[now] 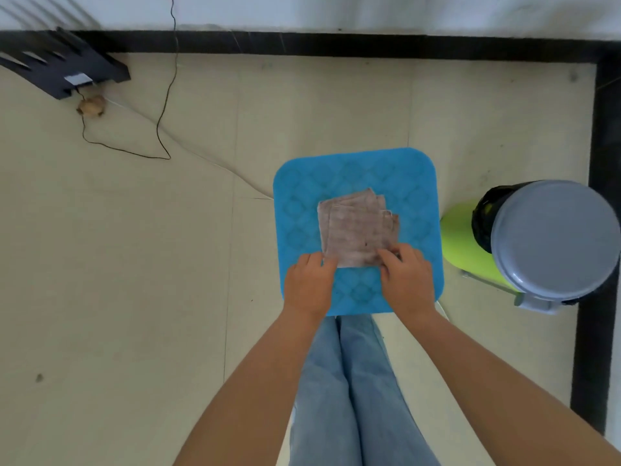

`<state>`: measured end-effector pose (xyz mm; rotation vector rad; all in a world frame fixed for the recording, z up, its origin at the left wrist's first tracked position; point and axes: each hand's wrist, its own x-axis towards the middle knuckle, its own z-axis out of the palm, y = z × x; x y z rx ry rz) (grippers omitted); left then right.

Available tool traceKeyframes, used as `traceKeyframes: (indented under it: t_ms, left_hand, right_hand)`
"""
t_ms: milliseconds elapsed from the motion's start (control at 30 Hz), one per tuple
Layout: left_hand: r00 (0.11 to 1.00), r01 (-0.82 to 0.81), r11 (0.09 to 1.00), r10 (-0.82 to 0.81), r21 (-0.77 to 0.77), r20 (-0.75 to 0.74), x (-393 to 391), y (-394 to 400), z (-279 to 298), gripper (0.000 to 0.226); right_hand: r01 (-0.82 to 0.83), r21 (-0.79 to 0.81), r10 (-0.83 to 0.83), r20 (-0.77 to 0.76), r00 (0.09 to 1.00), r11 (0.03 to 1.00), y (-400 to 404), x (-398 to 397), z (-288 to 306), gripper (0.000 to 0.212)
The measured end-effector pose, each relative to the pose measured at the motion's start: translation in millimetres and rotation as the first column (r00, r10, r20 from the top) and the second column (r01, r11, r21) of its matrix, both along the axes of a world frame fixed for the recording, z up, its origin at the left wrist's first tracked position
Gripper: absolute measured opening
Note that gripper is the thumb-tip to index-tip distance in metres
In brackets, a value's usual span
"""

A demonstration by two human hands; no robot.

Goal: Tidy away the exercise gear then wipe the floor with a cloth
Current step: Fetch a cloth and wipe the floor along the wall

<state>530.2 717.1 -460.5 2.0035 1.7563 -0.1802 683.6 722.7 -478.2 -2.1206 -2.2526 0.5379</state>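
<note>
A black slatted rack (64,67) sits at the floor's far left edge by the wall. A thin black cord (161,122) trails beside it. The left hand (311,284) pinches the near left corner of the folded grey-pink cloth (358,227). The cloth lies in the middle of a blue square stool seat (413,183). The right hand (408,280) pinches its near right corner. A green bin with a grey lid (551,240) stands just right of the stool.

One cloth (356,227), one stool (356,290), one bin (554,240)

We see a grey-lidded green bin (551,240) at right, a black rack (67,67) far left, a thin cable (164,112) trailing nearby.
</note>
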Motion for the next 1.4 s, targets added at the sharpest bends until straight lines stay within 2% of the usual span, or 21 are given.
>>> traceKeyframes:
  t_ms: [133,200,233,333,533,733,833,933,1033,1133,1267,1400]
  left_hand:
    - [1.0,-0.004,1.0,0.004,-0.02,0.027,2.7,3.4,-7.3,0.037]
    - [1.0,0.014,1.0,-0.014,0.008,0.026,1.5,4.9,-8.5,0.016]
    - [0.999,0.01,1.0,-0.01,0.007,0.038,0.6,5.7,-9.5,0.015]
    - [0.999,-0.01,0.999,0.008,0.046,0.047,-1.0,4.7,-15.5,0.034]
    - [0.993,-0.098,0.994,0.095,0.039,0.07,-2.3,6.4,2.0,0.032]
    - [0.993,-0.094,0.993,0.089,0.07,0.083,-25.2,16.7,58.4,0.033]
    - [0.981,-0.193,0.968,0.184,0.159,0.067,-49.5,15.2,95.9,0.024]
    - [0.907,-0.418,0.906,0.413,0.064,0.08,-74.8,-5.5,124.8,0.034]
    - [0.762,-0.642,0.765,0.644,-0.053,0.059,-105.5,-48.6,136.5,0.036]
    - [0.62,-0.782,0.621,0.784,-0.06,0.037,-134.9,-113.7,142.1,0.035]
    - [0.431,-0.901,0.429,0.903,-0.066,-0.007,-171.8,-224.8,154.6,0.027]
    - [0.187,-0.982,0.186,0.982,-0.036,-0.036,-203.5,-346.1,179.3,0.028]
  right_hand:
    - [-0.008,0.127,0.008,0.001,1.0,0.992,5.2,1.5,-5.3,0.017]
    - [-0.015,0.149,0.011,0.027,1.0,0.989,6.6,2.3,-5.4,0.026]
    - [-0.018,0.151,0.013,0.033,0.999,0.988,6.8,2.0,-4.5,0.029]
    - [-0.033,0.133,0.027,0.042,0.999,0.991,5.9,1.4,-2.2,0.029]
    - [-0.009,0.064,0.009,0.007,1.0,0.998,9.5,-5.5,17.6,0.03]
    - [-0.079,0.027,0.081,-0.082,0.993,0.996,26.8,-21.3,61.1,0.03]
    - [-0.218,0.002,0.217,-0.113,0.97,0.976,38.8,-42.1,91.3,0.031]
    - [-0.334,-0.074,0.326,-0.109,0.939,0.94,45.8,-77.6,122.8,0.03]
    - [-0.505,-0.027,0.503,-0.065,0.862,0.862,33.7,-124.5,144.4,0.025]
    - [-0.691,0.023,0.69,-0.07,0.72,0.723,-1.4,-178.3,156.5,0.02]
    - [-0.891,-0.144,0.899,-0.019,0.437,0.43,-77.3,-255.6,167.7,0.03]
    - [-0.983,-0.097,0.987,-0.021,0.157,0.154,-184.6,-326.2,188.4,0.03]
